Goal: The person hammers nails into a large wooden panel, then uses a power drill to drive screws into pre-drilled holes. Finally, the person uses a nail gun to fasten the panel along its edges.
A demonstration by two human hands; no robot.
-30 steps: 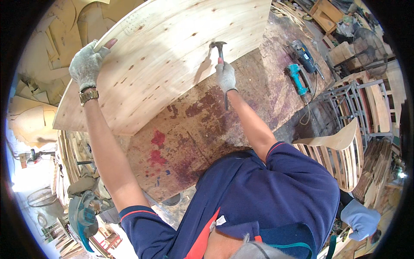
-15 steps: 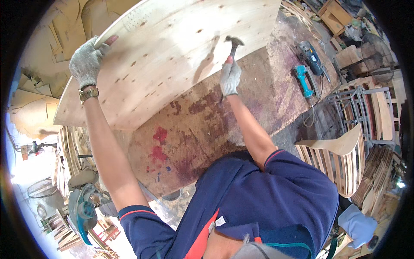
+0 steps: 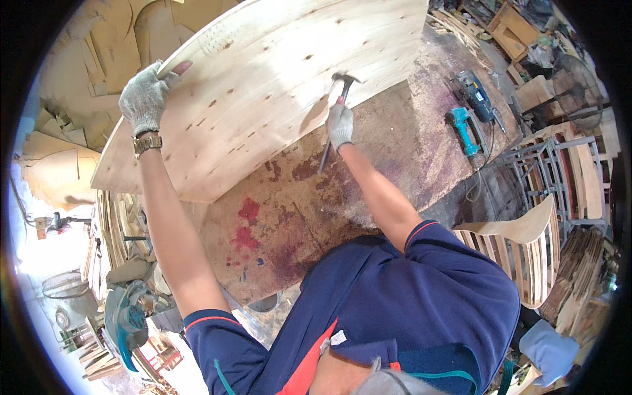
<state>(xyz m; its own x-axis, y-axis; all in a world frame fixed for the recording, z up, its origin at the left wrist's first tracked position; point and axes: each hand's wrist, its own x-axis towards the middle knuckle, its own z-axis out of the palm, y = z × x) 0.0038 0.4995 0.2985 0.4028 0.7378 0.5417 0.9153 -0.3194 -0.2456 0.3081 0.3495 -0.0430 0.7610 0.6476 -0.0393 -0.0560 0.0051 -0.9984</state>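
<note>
A large pale plywood panel (image 3: 257, 85) with dark knots stands tilted on the stained worktable (image 3: 289, 217). My left hand (image 3: 143, 104), in a grey knit glove, grips the panel's upper left edge, with the thumb over the near face. In my right hand (image 3: 340, 124), gloved the same way, is a claw hammer (image 3: 345, 80), held by the handle with its head up. The hammer head is in front of the panel's lower part, and its shadow falls on the wood. I cannot tell whether the head touches the panel. The panel's far side is hidden.
A teal power tool (image 3: 465, 131) and a dark blue one (image 3: 476, 95) lie at the table's right end, with a cable. Beyond them are a metal frame (image 3: 559, 171) and a slatted curved wooden piece (image 3: 520, 243). At lower left stands a teal machine (image 3: 125, 322).
My right hand and the hammer have moved left and slightly down. My left hand still grips the panel edge, appearing a little further right in view.
</note>
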